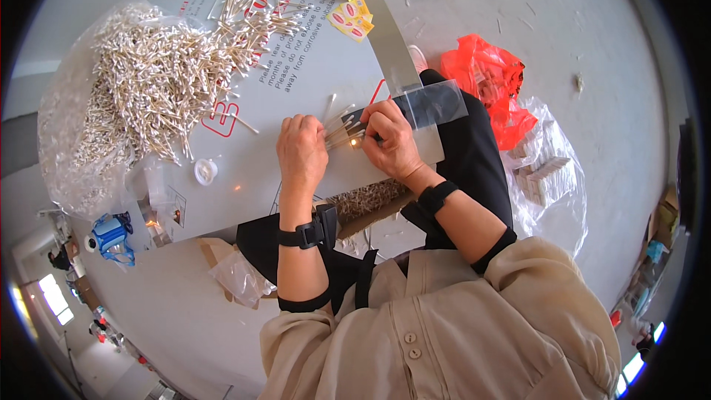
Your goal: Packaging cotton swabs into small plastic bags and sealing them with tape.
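Observation:
My left hand point(302, 150) is closed, fingertips pinched on the ends of a small bunch of cotton swabs point(339, 133). The bunch points right, toward the mouth of a clear plastic bag point(437, 104). Fingers curled, my right hand point(390, 141) grips that bag near its mouth; its far end reaches past the table edge over my leg. How far the swabs sit inside is hidden by my fingers. On the table's left side, a big heap of cotton swabs point(159, 67) spills from a clear sack point(63, 133). One loose swab point(244, 123) lies nearer my left hand.
Yellow packets point(352, 18) lie at the far edge of the grey table point(311, 67). A round white container point(206, 171) stands by the heap. Beneath the near edge, a cardboard box point(370, 206) holds swabs. Right, on the floor, are a red bag point(485, 70) and a clear bag of white packs point(548, 174).

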`<state>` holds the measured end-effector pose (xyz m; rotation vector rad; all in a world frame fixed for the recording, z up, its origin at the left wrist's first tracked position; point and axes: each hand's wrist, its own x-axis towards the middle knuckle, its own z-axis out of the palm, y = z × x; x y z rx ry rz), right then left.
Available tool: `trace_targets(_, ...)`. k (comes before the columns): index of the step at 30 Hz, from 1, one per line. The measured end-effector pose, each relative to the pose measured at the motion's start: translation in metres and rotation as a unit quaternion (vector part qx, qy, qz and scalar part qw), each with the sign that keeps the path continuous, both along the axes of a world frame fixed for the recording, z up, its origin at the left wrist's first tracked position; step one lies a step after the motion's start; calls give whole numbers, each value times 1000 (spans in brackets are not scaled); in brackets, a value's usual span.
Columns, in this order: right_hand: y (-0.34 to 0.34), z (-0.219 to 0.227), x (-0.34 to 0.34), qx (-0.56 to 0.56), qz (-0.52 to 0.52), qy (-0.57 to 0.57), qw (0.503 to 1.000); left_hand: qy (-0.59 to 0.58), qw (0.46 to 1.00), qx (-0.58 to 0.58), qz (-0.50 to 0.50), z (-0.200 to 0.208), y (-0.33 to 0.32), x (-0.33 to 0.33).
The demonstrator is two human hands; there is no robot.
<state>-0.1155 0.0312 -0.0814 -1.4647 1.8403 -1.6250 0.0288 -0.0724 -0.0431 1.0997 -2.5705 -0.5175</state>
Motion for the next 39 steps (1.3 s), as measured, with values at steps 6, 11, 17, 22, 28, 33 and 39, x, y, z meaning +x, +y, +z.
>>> trace_targets(6, 3, -2, -3, 14, -34, -93, 995, -24, 983, 176, -51, 27, 15, 13)
trace_targets(11, 5, 2, -2, 35, -26, -106, 993, -16, 957, 290, -23, 17, 23, 29)
trace_targets(17, 4, 0, -1, 35, -16, -86, 996, 78, 987, 108, 88, -5, 3, -5)
trace_targets(22, 3, 0, -1, 39, -18, -78, 996, 13, 998, 36, 55, -9, -14, -18)
trace_targets(28, 4, -2, -2, 29, -13, -56, 998, -3, 989, 145, 22, -7, -30, -18)
trace_targets(33, 3, -3, -1, 29, -9, -57, 998, 31, 999, 27, 11, -8, -34, -22)
trace_targets(39, 1, -4, -2, 14, -11, -42, 999, 3, 999, 39, -10, -8, -30, -24)
